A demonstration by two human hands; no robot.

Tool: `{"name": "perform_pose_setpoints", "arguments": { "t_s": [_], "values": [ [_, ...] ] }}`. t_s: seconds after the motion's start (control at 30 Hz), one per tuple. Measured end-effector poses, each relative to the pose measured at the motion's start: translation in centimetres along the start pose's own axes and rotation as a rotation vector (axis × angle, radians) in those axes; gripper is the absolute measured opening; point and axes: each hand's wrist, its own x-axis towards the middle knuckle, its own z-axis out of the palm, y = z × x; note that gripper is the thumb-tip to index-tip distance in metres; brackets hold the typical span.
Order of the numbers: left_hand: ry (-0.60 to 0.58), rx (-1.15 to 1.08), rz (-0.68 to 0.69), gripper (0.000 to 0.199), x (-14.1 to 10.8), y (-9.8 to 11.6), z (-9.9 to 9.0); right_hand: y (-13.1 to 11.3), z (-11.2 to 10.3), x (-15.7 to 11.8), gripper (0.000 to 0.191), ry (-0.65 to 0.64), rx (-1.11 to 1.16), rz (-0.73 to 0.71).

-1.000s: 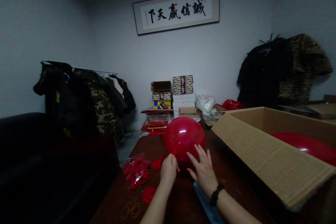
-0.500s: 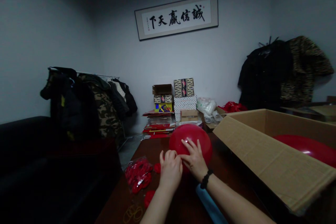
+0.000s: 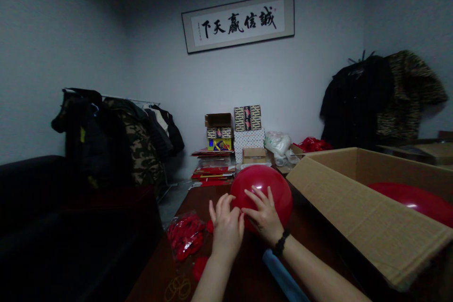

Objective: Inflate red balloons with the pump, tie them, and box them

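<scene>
A round, inflated red balloon (image 3: 262, 181) is over the dark brown table (image 3: 191, 200). My right hand (image 3: 264, 214), with a black band at the wrist, rests spread fingers on the balloon's near side; its thumb and index finger pinch near the neck. My left hand (image 3: 226, 226) meets it there, thumb and index finger together at the neck, the other fingers raised. The neck itself is mostly hidden by the fingertips. Left of my hands lie a clear bag of red items (image 3: 186, 236), a small red piece (image 3: 200, 268) and several yellowish rubber bands (image 3: 178, 289).
On the right an open cardboard box (image 3: 368, 212) holds another red balloon (image 3: 414, 202). Stacked boxes (image 3: 249, 141) and red papers (image 3: 212, 174) stand at the table's far end. A blue object (image 3: 283, 276) lies under my right forearm.
The balloon has shifted slightly right and looks a little larger. My left hand's fingers have lifted and spread more, and that hand has moved slightly left.
</scene>
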Motion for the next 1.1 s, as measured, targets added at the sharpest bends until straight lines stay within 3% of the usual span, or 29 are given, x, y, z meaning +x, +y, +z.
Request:
{"name": "perform_pose_setpoints", "arguments": {
  "t_s": [0.17,0.27,0.33,0.4,0.5,0.6,0.8,0.97,1.1],
  "values": [
    [-0.043,0.042,0.117,0.012,0.4,0.4,0.0,-0.3,-0.5,0.1,0.023,-0.059,-0.004,0.011],
    [-0.076,0.063,0.129,0.011,0.7,0.1,0.6,0.0,-1.3,0.3,0.037,-0.118,0.004,0.046],
    [-0.098,0.082,0.128,0.010,0.7,-0.4,1.3,1.0,-2.3,0.0,0.048,-0.148,0.018,0.109],
    [-0.113,0.100,0.138,0.010,0.5,-1.1,2.1,2.7,-3.3,-1.1,0.047,-0.165,0.030,0.190],
    [-0.125,0.124,0.146,0.012,0.0,-2.1,3.3,5.9,-4.7,-4.7,0.039,-0.188,0.011,0.333],
    [-0.158,0.126,0.177,0.015,-0.7,-2.4,4.2,8.5,-5.2,-9.9,0.031,-0.268,0.016,0.473],
    [-0.199,0.102,0.206,0.016,-1.3,-1.7,5.4,10.7,-5.3,-18.8,0.014,-0.456,0.018,0.711],
    [-0.238,0.124,0.235,0.014,-1.1,-1.4,5.8,11.8,-5.8,-22.3,0.008,-0.630,0.011,0.841],
    [-0.241,0.110,0.260,0.014,-1.0,-1.0,5.9,12.9,-6.1,-23.8,0.013,-0.687,-0.037,0.915]
  ]
}}
